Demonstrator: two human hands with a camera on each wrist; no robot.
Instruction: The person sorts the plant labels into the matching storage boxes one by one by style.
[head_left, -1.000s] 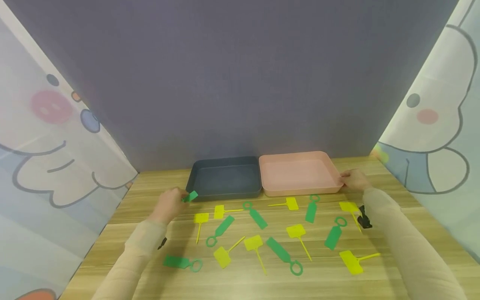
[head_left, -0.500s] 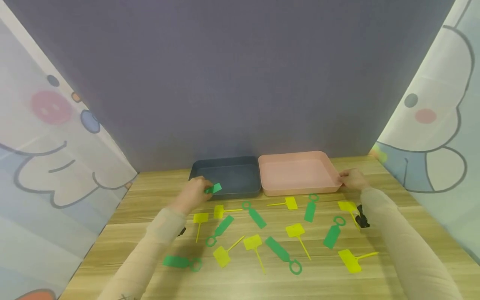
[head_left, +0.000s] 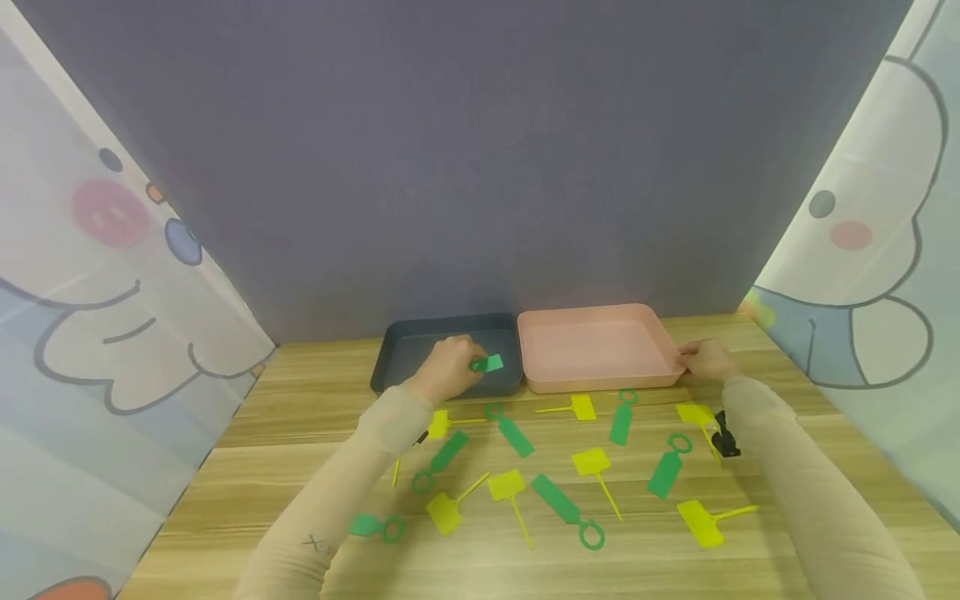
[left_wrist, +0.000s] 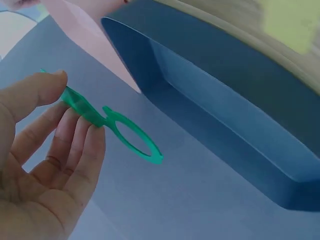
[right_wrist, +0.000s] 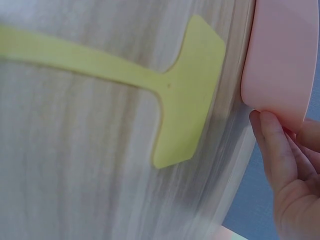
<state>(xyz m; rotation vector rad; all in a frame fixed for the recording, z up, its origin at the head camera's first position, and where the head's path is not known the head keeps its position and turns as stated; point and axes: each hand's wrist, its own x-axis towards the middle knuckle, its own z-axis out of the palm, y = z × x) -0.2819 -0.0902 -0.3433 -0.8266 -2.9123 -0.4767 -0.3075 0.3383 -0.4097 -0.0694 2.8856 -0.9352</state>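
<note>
Above the dark blue tray (head_left: 450,327), my left hand (head_left: 452,367) holds a green plant tag (head_left: 492,363) by its flat part. The left wrist view shows the tag pinched between thumb and fingers, its ring end (left_wrist: 135,137) sticking out free. At the right side of the pink tray (head_left: 592,385) is my right hand (head_left: 708,360). In the right wrist view its fingers (right_wrist: 275,145) grip the tray's corner, with the thumb partly cut off by the frame. A yellow T-shaped plant label (right_wrist: 190,100) lies on the table close to that hand.
Several green ring tags (head_left: 557,498) and yellow T-shaped labels (head_left: 507,485) lie spread over the wooden table (head_left: 600,575) in front of the trays. A grey panel (head_left: 480,167) stands behind both trays. A black object (head_left: 724,437) sits by the right wrist.
My left hand has moved right and away from me with the green plant tag, from beside the dark blue tray to over it. My right hand stays at the pink tray.
</note>
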